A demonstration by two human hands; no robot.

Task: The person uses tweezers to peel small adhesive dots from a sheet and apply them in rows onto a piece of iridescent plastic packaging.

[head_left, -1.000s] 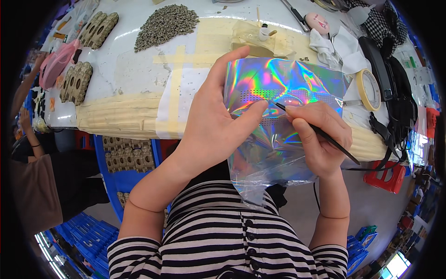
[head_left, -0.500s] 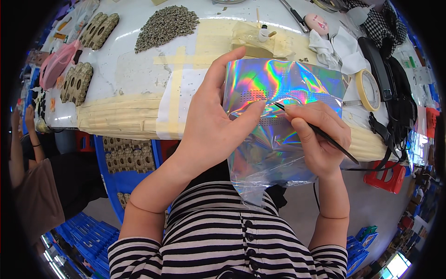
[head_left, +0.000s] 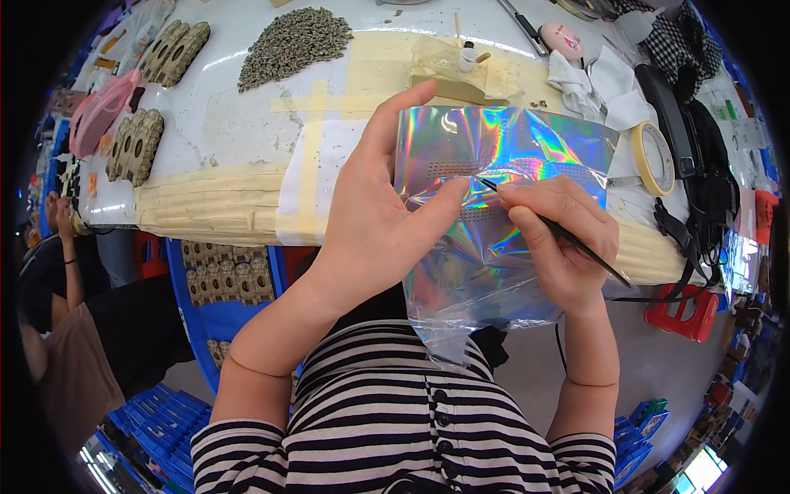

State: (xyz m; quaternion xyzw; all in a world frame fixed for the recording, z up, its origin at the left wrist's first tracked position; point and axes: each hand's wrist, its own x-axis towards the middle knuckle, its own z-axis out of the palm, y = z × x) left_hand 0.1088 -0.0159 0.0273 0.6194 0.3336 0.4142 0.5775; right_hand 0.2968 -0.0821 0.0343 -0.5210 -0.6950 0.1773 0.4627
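A shiny rainbow-silver holographic sheet [head_left: 510, 239] with rows of small dark marks hangs over the table's front edge, a clear film showing at its lower end. My left hand [head_left: 395, 206] grips its left side, thumb lying on the front and fingers mostly hidden behind. In my right hand [head_left: 568, 235] is a pair of black tweezers [head_left: 580, 245], held like a pen. Their tips touch or hover just over the marked rows beside my left thumb; which of the two, I cannot tell.
A heap of small grey-brown pieces [head_left: 295, 45] lies at the back. Brown moulded trays [head_left: 136, 146] and a pink handheld item [head_left: 103, 114] are at left. Rightward are a tape roll [head_left: 652, 159] and a black strap bag [head_left: 708, 148]. A blue crate [head_left: 197, 321] stands below; a co-worker's arm [head_left: 72, 263] shows far left.
The tweezers' tips have shifted slightly left and up, toward my left thumb, with my right hand following. The sheet's upper part has flexed a little. At far left, the co-worker's arms have moved.
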